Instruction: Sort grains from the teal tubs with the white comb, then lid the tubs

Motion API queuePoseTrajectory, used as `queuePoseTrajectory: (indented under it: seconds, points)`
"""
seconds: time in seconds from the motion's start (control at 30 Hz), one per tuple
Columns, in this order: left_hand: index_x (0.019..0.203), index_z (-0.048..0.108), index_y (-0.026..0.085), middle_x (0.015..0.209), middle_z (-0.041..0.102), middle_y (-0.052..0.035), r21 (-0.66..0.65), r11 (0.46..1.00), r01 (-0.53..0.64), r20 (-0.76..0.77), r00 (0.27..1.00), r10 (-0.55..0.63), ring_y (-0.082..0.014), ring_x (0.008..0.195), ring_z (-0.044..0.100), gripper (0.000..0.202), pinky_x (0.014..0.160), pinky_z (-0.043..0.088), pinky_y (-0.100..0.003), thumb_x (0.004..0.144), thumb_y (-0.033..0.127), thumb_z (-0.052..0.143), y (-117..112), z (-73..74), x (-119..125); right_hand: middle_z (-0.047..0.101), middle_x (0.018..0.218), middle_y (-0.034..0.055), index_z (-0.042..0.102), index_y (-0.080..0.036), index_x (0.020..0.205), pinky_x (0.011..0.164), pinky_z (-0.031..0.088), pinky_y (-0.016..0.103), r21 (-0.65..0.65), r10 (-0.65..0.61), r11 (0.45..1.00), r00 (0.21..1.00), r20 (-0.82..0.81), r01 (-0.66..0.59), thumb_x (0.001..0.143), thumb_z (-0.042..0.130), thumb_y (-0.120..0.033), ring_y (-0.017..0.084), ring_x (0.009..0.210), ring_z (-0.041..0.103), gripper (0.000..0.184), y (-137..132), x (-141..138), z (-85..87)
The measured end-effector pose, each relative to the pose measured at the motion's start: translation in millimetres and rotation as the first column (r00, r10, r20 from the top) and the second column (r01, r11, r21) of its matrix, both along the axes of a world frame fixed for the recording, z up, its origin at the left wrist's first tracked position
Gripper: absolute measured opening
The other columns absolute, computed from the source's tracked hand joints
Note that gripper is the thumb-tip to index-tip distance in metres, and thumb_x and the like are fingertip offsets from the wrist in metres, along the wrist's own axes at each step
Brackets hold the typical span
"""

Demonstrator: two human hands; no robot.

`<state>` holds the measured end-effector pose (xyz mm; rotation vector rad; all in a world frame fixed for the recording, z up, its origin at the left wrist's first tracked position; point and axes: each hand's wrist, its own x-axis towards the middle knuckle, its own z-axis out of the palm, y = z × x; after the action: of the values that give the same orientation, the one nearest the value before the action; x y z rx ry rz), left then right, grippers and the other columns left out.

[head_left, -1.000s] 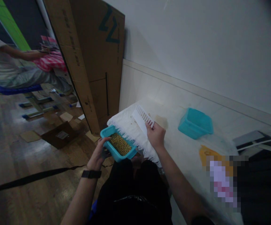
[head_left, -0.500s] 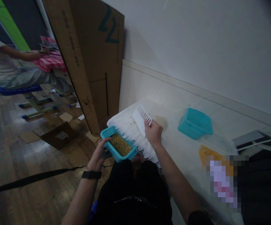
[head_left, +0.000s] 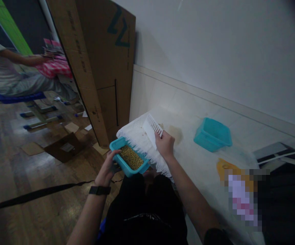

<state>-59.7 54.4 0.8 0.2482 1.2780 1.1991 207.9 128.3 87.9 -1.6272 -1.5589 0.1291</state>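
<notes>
Left hand: the left hand (head_left: 108,164) pinches the corner of a turquoise plastic tub (head_left: 124,167), thumb over the rim; its other fingers are mostly hidden beneath, so their spread cannot be told.
Held tub: at the fringe of the white cloth (head_left: 134,132), above the lap; its long axis runs from upper left to lower right, open top facing up.
Beans: small yellow-green beans (head_left: 131,158) lie inside the held tub.
Right hand: the right hand (head_left: 166,144) pinches the near end of a white slotted plastic piece (head_left: 150,131) between thumb and curled fingers.
Slotted piece: over the cloth, long axis slanting from upper left down to the grip, far end pointing away from the person, slots along its right side.
Table: on the white table (head_left: 188,170), a second turquoise tub (head_left: 211,139) stands right of the right hand, well apart.
Left wrist: a black watch (head_left: 99,190).
Beyond: a tall cardboard carton (head_left: 109,68).
</notes>
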Motion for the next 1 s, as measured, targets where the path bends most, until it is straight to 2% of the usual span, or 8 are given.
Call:
queuePoseTrajectory:
  seconds: [0.23, 0.33, 0.5, 0.7, 1.0]
  points:
    - [0.13, 0.073, 0.03, 0.106, 0.075, -0.0083, 0.001, 1.0, 0.016, -0.013, 1.0, -0.016, -0.0329, 0.093, 0.073, 0.069, 0.082, 0.06, -0.047, 0.072, 0.05, 0.105, -1.2, 1.0, 1.2, 0.086, 0.08, 0.0096, 0.079, -0.024, 0.08, 0.07, 0.052, 0.032, 0.026, 0.065, 0.998, 0.997, -0.051, -0.064, 0.103, 0.074, -0.033, 0.028, 0.079, 0.079, 0.025, 0.8, -1.6, -1.3]
    - [0.131, 0.073, 0.029, 0.105, 0.076, -0.0093, 0.001, 1.0, 0.013, -0.015, 1.0, -0.013, -0.0324, 0.092, 0.073, 0.065, 0.079, 0.06, -0.046, 0.077, 0.048, 0.103, -1.6, 3.0, 1.8, 0.087, 0.084, 0.0111, 0.081, -0.023, 0.083, 0.071, 0.053, 0.033, 0.027, 0.055, 0.998, 0.997, -0.045, -0.054, 0.102, 0.075, -0.031, 0.029, 0.081, 0.079, 0.022, 3.8, -1.6, -1.0]
    - [0.134, 0.073, 0.029, 0.102, 0.075, -0.0068, -0.011, 1.0, 0.003, -0.024, 1.0, -0.004, -0.0301, 0.087, 0.073, 0.061, 0.074, 0.06, -0.043, 0.081, 0.046, 0.098, -2.0, 7.9, 3.2, 0.085, 0.079, 0.01, 0.077, -0.024, 0.076, 0.071, 0.051, 0.032, 0.002, 0.036, 0.999, 0.999, -0.002, -0.036, 0.103, 0.075, -0.029, 0.028, 0.078, 0.078, 0.027, 4.2, -6.4, -5.1]
    - [0.13, 0.074, 0.029, 0.099, 0.074, -0.006, -0.006, 1.0, -0.01, -0.036, 0.999, 0.01, -0.0298, 0.084, 0.071, 0.059, 0.073, 0.059, -0.043, 0.078, 0.044, 0.098, -2.8, 11.0, 4.3, 0.086, 0.083, 0.0112, 0.08, -0.022, 0.081, 0.073, 0.051, 0.032, 0.013, 0.057, 0.998, 0.998, 0.014, -0.057, 0.105, 0.074, -0.028, 0.028, 0.082, 0.082, 0.026, 1.7, -11.3, -6.0]
    - [0.124, 0.076, 0.026, 0.1, 0.075, -0.0046, -0.009, 1.0, -0.029, -0.019, 0.999, 0.029, -0.0265, 0.081, 0.07, 0.059, 0.076, 0.06, -0.042, 0.073, 0.043, 0.101, 5.5, 8.8, -0.5, 0.085, 0.08, 0.0111, 0.081, -0.022, 0.079, 0.07, 0.049, 0.032, -0.026, 0.109, 0.994, 0.994, -0.018, -0.109, 0.104, 0.078, -0.029, 0.027, 0.079, 0.079, 0.026, -1.1, -15.1, -9.9]
